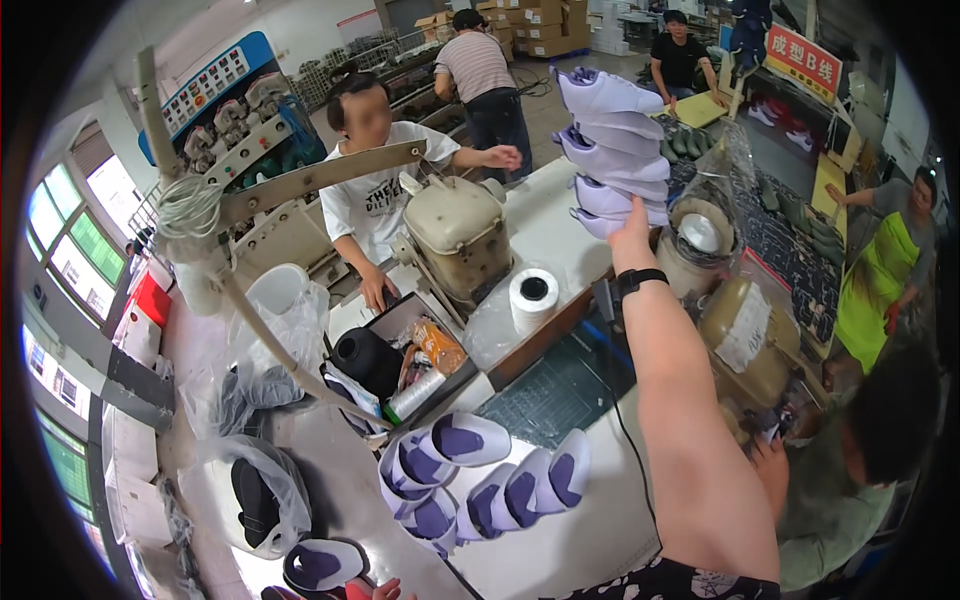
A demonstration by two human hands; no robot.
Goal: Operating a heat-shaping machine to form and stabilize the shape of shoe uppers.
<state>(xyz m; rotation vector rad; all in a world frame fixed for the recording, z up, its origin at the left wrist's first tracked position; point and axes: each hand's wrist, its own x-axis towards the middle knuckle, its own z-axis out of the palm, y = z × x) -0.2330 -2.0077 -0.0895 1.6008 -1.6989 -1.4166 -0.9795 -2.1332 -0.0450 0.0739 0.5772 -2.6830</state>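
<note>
Head view: right hand half behind stacked shoe uppers.

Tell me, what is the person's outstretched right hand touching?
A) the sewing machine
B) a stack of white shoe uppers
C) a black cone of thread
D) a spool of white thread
B: the right hand, with a black wristband, reaches up against the bottom of the leaning stack of white shoe uppers, well clear of the white thread spool on the table.

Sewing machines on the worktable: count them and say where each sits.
2. One beige sewing machine stands at the table's middle, before the seated person; another sits right of the raised right hand. Others may be hidden.
</note>
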